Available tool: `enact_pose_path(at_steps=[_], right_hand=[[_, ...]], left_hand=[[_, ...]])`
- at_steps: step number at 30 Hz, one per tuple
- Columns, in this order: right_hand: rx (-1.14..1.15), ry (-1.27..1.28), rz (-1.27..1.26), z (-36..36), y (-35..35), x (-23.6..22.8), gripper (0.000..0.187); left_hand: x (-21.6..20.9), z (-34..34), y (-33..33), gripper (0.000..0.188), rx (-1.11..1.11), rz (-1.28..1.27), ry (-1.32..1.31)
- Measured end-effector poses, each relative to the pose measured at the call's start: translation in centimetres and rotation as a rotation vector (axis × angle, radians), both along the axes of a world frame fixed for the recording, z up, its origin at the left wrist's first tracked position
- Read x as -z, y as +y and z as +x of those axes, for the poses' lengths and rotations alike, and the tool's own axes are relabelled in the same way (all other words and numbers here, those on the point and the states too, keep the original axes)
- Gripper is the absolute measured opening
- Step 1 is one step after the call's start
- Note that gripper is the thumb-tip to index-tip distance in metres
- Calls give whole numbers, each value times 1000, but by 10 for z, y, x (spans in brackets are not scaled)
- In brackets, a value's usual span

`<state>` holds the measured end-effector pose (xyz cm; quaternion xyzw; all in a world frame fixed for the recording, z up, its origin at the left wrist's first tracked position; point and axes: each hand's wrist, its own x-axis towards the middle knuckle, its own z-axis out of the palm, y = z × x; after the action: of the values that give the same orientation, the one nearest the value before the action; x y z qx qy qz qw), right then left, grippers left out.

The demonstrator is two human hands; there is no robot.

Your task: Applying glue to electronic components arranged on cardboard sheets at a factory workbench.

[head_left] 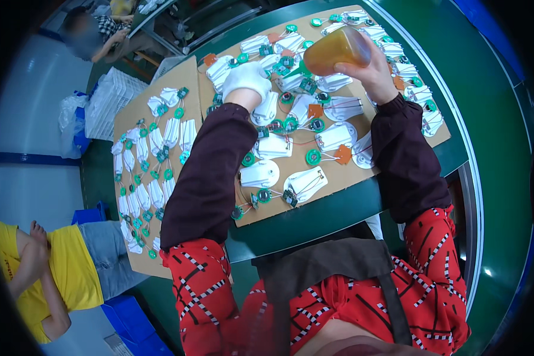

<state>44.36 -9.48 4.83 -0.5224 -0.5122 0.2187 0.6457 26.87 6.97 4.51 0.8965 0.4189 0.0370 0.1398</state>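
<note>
My right hand (371, 71), bare, is closed around a squeeze bottle (332, 52) filled with amber liquid. The bottle is tilted over rows of white plastic housings (343, 108); its lower left end is hard to tell from the green parts beneath. My left hand (246, 82), in a white glove, is lowered among the housings with its fingers curled, and the back of the hand hides what they grip. Small green circuit boards (308, 86) and round green discs (312, 156) are wired to the housings. Orange squares (342, 155) lie between them.
The housings rest on a cardboard sheet (368, 180) on a green table (314, 222). A second cardboard sheet (187, 71) with more wired housings adjoins it at the left. White crates (110, 104) stand beyond. A person in yellow (74, 264) is at the left, another person (104, 35) farther off.
</note>
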Motion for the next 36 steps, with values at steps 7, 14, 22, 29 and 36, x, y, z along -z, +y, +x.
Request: enact_pose_path(at_steps=[7,14,22,29,36], right_hand=[[34,-39,23,-4,0,4,56],[36,-172,6,-8,1,5,58],[127,-308,-10,0,0,17,65],[-9,-98,10,-11,-3,0,70],[-61,-196,-22,-3,-10,-2,70]], left_hand=[[5,3,-2,19,49,80,55],[6,0,-2,20,43,48,40],[4,6,4,23,149,57,140],[2,9,-1,25,146,107,213],[0,13,-6,25,113,147,283]])
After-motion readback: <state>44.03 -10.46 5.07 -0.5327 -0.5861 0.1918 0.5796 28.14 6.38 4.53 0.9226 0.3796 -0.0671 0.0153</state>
